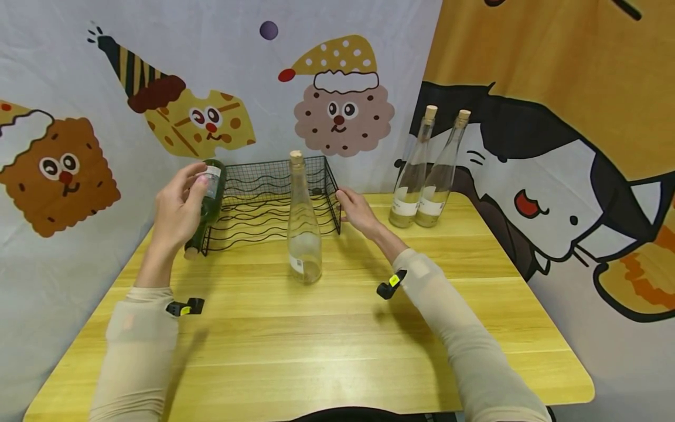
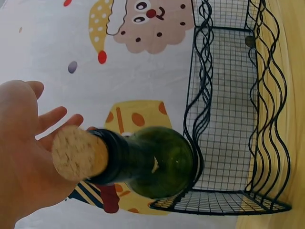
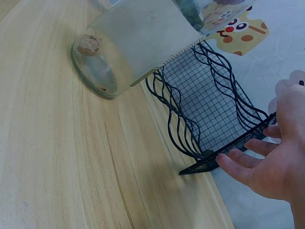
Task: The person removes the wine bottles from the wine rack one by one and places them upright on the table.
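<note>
A wire rack [image 1: 248, 179] with wavy black bars stands on the table, its far side mesh. At its left end, a green bottle [image 1: 212, 202] lies along the upper bars, its cork [image 2: 78, 153] pointing toward me. My left hand [image 1: 181, 205] is beside this bottle on its left, thumb apart and fingers loosely bent, not closed round it. The right hand [image 1: 360, 212] has its fingertips at the rack's right end panel [image 3: 228, 148], fingers extended. In front of the rack a clear corked bottle [image 1: 304, 249] stands upright.
Two more clear bottles [image 1: 405, 202] with corks and white labels stand close together at the back right of the wooden table [image 1: 337, 351]. Behind the table hangs a cloth [image 1: 211, 35] printed with cartoon figures.
</note>
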{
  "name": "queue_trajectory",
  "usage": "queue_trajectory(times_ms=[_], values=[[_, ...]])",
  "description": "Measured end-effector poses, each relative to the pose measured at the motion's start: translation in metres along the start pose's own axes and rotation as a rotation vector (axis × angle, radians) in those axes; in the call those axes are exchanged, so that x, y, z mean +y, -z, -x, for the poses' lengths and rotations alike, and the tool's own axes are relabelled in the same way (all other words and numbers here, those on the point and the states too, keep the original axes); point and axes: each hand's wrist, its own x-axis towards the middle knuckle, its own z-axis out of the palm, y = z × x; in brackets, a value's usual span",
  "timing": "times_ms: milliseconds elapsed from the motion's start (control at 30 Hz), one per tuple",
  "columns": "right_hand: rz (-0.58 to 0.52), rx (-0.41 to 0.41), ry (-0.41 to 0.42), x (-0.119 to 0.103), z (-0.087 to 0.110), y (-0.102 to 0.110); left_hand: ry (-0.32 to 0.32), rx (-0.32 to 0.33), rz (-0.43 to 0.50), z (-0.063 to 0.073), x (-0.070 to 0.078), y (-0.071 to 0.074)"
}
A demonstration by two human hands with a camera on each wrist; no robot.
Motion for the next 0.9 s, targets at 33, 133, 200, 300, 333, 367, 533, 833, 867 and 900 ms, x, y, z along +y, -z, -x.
queue_trajectory(times_ms=[33, 133, 200, 300, 333, 367, 533, 833, 867, 900], values=[[0.000, -0.001, 0.002, 0.000, 0.000, 0.000, 0.007, -0.003, 0.001, 0.000, -0.002, 0.001], [0.008, -0.004, 0.005, 0.001, 0.000, 0.000, 0.031, -0.015, 0.005, -0.001, -0.009, 0.004], [0.011, -0.005, 0.004, 0.001, 0.000, 0.001, 0.050, -0.024, 0.002, -0.001, -0.014, 0.006], [0.014, -0.007, 0.003, 0.001, 0.000, 0.001, 0.084, -0.038, -0.002, -0.001, -0.021, 0.009], [0.015, -0.007, 0.003, 0.000, 0.000, 0.001, 0.095, -0.040, -0.003, -0.001, -0.023, 0.010], [0.016, -0.007, 0.002, 0.000, 0.000, 0.001, 0.105, -0.042, -0.005, -0.001, -0.026, 0.011], [0.019, -0.006, 0.002, 0.000, 0.000, 0.002, 0.143, -0.048, -0.011, -0.003, -0.040, 0.014], [0.020, -0.003, 0.006, 0.001, -0.001, 0.001, 0.179, -0.033, -0.044, 0.001, -0.061, 0.024], [0.020, -0.002, 0.006, 0.001, 0.000, 0.001, 0.181, -0.033, -0.053, 0.002, -0.063, 0.025], [0.020, -0.001, 0.007, 0.002, 0.000, 0.001, 0.184, -0.035, -0.057, 0.003, -0.066, 0.026]])
